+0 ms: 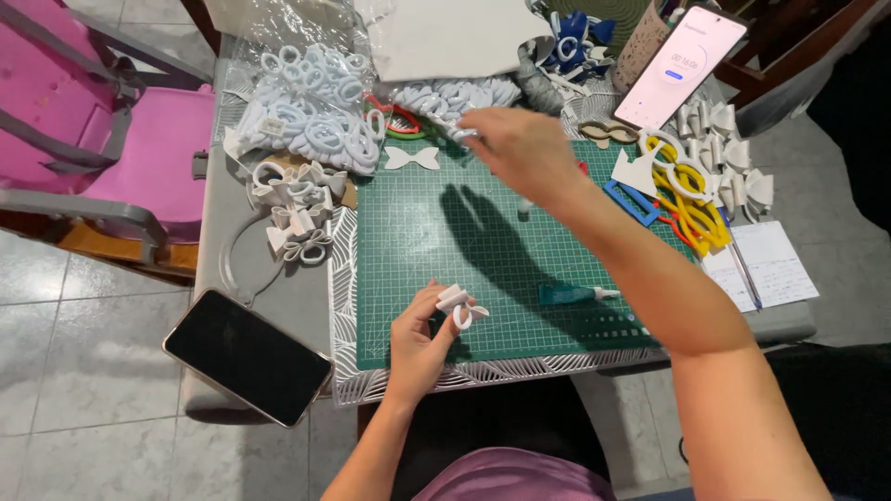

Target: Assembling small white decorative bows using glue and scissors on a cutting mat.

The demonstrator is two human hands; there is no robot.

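My left hand [422, 339] pinches a small white folded foam bow piece [459, 307] above the near edge of a green cutting mat [418, 250]. My right hand [520, 148] reaches across the mat's far edge, its fingertips closed on a thin white foam strip [461, 135] drawn from a row of white strips [455, 96]. A flat white bow-shaped cutout [412, 158] lies on the mat's far left corner. A small teal glue tube [575, 295] lies on the mat under my right forearm.
A heap of white foam loops [311, 107] and finished white bows [297, 213] lie left of the mat. A dark phone [249, 357] rests at the near left. A lit phone [680, 65], yellow templates [691, 199], white cones [733, 167] and a notepad [766, 264] sit to the right.
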